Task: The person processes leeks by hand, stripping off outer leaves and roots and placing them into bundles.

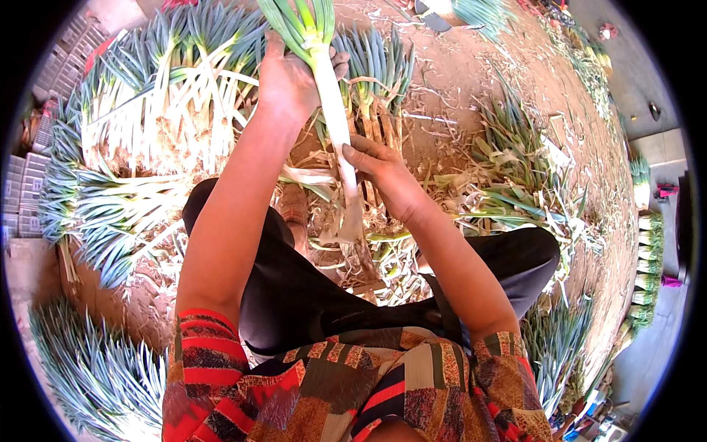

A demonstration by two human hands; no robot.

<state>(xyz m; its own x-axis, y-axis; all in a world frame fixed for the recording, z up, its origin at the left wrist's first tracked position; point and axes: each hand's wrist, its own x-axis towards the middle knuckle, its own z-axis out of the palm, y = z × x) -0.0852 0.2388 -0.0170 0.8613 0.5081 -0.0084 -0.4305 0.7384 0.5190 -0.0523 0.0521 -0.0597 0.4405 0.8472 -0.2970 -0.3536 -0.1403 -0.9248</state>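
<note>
A long green onion (330, 92) with a white shank and green leaves slants in front of me, its leafy top away from me. My left hand (286, 82) is closed around it just below the leaves. Lower down, the thumb and fingers of my right hand (383, 175) are pinched on the white shank. Brownish outer skin (352, 225) hangs around the onion's lower end, above peelings between my legs. Just beyond my hands, a cluster of unpeeled onions (375, 70) stands with dry brown skins at their bases.
White-stemmed onions (158, 110) are heaped at the left, with more onions (92, 361) at the lower left. Stripped leaves (523, 169) litter the ground at the right. Crates (31, 188) stand along the far left. Onion bundles (646, 272) line the far right.
</note>
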